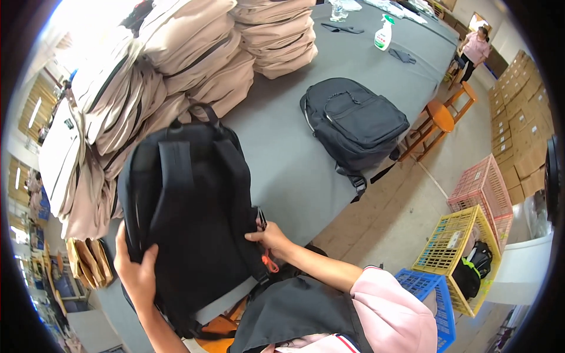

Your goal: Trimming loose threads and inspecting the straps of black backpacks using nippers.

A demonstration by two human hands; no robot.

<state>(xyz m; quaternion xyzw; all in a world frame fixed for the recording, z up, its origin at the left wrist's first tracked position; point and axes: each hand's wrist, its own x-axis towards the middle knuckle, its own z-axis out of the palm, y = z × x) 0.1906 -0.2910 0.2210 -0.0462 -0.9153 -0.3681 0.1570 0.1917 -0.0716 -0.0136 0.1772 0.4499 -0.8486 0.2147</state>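
Observation:
A black backpack [197, 212] stands tilted at the table's near edge, its back panel and shoulder straps facing me. My left hand [138, 267] grips its left side, thumb on the back panel and fingers round the edge. At the right side, my closed right hand [269, 236] holds what look like small thread snips [261, 217], dark points up. An orange-red cord or loop [270, 262] hangs below that hand. The fingers partly cover the tool. A second black backpack [356, 120] lies on the grey-covered table [282, 159] to the right, front pocket up.
Tall stacks of beige-pink bags [194, 53] stand at the left and back. A spray bottle [384, 33] is farther along. Past the right edge are a wooden stool [438, 116], yellow crate [438, 235], blue crate [446, 309], stacked cartons [521, 117] and a person [474, 50].

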